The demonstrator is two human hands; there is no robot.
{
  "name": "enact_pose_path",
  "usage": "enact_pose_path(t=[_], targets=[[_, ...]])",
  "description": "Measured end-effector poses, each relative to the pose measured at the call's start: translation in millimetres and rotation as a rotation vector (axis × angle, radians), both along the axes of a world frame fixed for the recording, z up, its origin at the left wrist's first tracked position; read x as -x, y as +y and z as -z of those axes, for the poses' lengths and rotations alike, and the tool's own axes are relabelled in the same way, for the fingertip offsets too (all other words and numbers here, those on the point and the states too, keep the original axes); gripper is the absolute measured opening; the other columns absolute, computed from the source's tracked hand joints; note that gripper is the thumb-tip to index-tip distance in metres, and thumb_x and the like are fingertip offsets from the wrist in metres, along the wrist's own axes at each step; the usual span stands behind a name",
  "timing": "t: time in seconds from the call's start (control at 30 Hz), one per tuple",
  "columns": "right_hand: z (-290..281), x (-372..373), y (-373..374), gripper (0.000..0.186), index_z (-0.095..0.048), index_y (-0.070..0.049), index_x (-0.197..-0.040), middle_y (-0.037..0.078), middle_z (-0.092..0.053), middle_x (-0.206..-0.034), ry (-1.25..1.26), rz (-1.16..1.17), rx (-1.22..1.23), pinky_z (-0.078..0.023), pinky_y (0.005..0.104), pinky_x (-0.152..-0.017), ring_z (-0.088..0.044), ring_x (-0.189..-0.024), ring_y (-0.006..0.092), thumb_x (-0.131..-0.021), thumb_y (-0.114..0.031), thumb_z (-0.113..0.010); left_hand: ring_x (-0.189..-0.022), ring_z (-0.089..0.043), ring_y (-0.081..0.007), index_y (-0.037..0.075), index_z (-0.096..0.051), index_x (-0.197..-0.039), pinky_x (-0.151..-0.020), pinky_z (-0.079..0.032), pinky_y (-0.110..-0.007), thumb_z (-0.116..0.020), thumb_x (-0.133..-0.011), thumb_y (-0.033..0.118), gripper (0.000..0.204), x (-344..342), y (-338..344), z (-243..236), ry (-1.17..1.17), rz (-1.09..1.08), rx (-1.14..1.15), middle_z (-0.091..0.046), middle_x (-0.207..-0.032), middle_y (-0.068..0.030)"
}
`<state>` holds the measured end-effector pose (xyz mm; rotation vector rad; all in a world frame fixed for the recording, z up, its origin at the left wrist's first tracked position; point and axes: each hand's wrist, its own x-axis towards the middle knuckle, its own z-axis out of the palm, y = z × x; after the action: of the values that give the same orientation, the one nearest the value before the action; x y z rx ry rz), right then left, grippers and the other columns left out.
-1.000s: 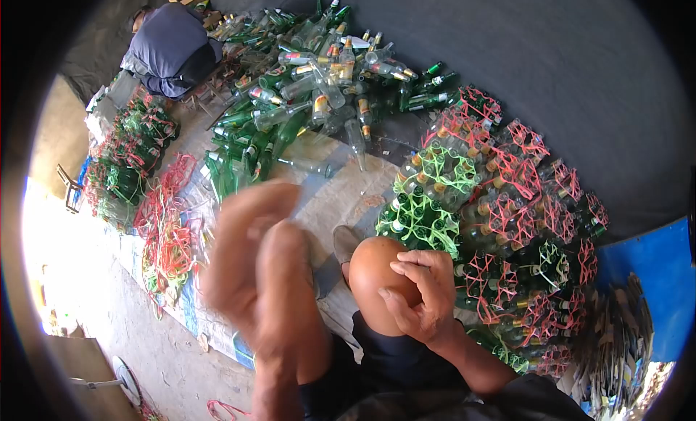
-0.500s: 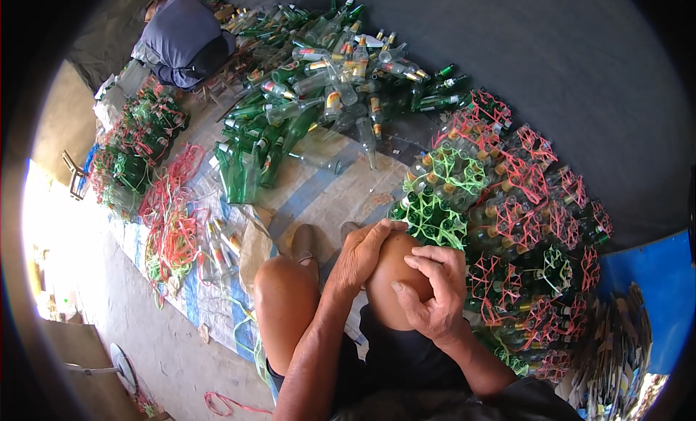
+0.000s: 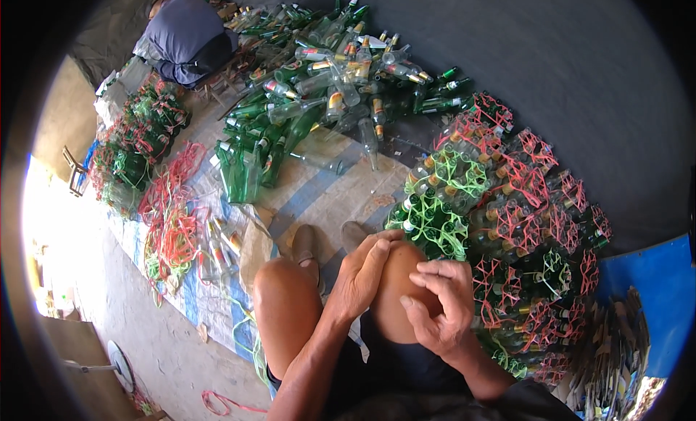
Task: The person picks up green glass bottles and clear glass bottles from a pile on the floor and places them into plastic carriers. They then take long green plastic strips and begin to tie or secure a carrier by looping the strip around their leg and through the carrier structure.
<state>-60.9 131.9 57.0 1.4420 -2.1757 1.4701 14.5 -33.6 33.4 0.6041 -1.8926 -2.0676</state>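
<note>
My left hand (image 3: 361, 274) lies flat across my right knee (image 3: 401, 276), with its fingers stretched over the top of it. My right hand (image 3: 444, 305) is at the outer side of the same knee, fingers loosely bent and thumb apart, with nothing in it. Just beyond the knee stands a bundle of green bottles (image 3: 428, 216) tied with light green plastic strap. Further right, many more bottle bundles (image 3: 516, 225) are bound with pink and green strap.
A heap of loose green and clear bottles (image 3: 326, 87) spreads over the striped tarp (image 3: 319, 196). Tangled pink and green straps (image 3: 170, 211) lie to the left. At the far left a person (image 3: 185, 40) crouches beside tied bundles (image 3: 134, 145). Flattened cardboard (image 3: 612, 348) stands at right.
My right knee and both hands have shifted very slightly right and down in the picture. Both hands keep nearly the same pose at the knee.
</note>
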Motion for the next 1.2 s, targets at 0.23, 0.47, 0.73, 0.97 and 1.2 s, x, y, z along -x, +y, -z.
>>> enact_pose_path(t=[0.23,0.47,0.73,0.97,1.2], targets=[[7,18,-6,0.033,-0.071,-0.001,-0.111,0.014,-0.067,-0.115,-0.089,-0.087,-0.068,-0.052,0.0391,-0.089,-0.062,-0.102,0.0308,-0.082,-0.009,-0.081,-0.132,-0.06,-0.0253,-0.004,-0.059,-0.142,-0.112,-0.044,-0.035,-0.06,-0.107,0.012,0.039,-23,-6,-44,-0.05,0.022,0.115,-0.065,-0.139,-0.0192],[0,79,-33,0.029,-0.069,0.0,-0.112,0.014,-0.068,-0.104,-0.205,-0.256,-0.136,-0.056,0.0363,-0.08,-0.067,-0.089,0.0274,-0.088,-0.01,-0.08,-0.11,-0.068,-0.0188,-0.003,-0.07,-0.127,-0.098,-0.053,-0.033,-0.069,-0.101,0.019,0.034,-40,-93,-87,-0.215,0.123,0.138,-0.074,-0.119,-0.0118],[67,190,-125,0.017,-0.067,-0.002,-0.102,0.014,-0.069,-0.092,-0.079,-0.243,-0.476,-0.055,0.0434,-0.076,-0.07,-0.085,0.0342,-0.091,-0.013,-0.074,-0.097,-0.072,-0.0251,0.002,-0.074,-0.114,-0.087,-0.055,-0.037,-0.064,-0.099,0.022,0.027,-44,-220,96,-0.476,0.128,0.476,-0.075,-0.103,-0.0168],[183,277,-229,0.034,-0.066,-0.003,-0.117,0.018,-0.073,-0.105,0.077,-0.202,-1.051,-0.054,0.0503,-0.089,-0.069,-0.105,0.0402,-0.089,-0.019,-0.073,-0.088,-0.071,-0.0443,0.006,-0.074,-0.09,-0.076,-0.059,-0.051,-0.065,-0.091,0.021,0.018,-66,-236,286,-0.701,0.223,0.681,-0.073,-0.091,-0.0223],[302,310,-298,0.042,-0.061,-0.01,-0.132,0.025,-0.067,-0.127,0.109,-0.118,-1.25,-0.054,0.0551,-0.097,-0.065,-0.12,0.0456,-0.09,-0.013,-0.062,-0.085,-0.069,-0.0344,0.005,-0.076,-0.084,-0.073,-0.06,-0.045,-0.081,-0.078,0.019,0.016,-57,-193,329,-0.439,0.055,0.919,-0.066,-0.084,-0.0135]])
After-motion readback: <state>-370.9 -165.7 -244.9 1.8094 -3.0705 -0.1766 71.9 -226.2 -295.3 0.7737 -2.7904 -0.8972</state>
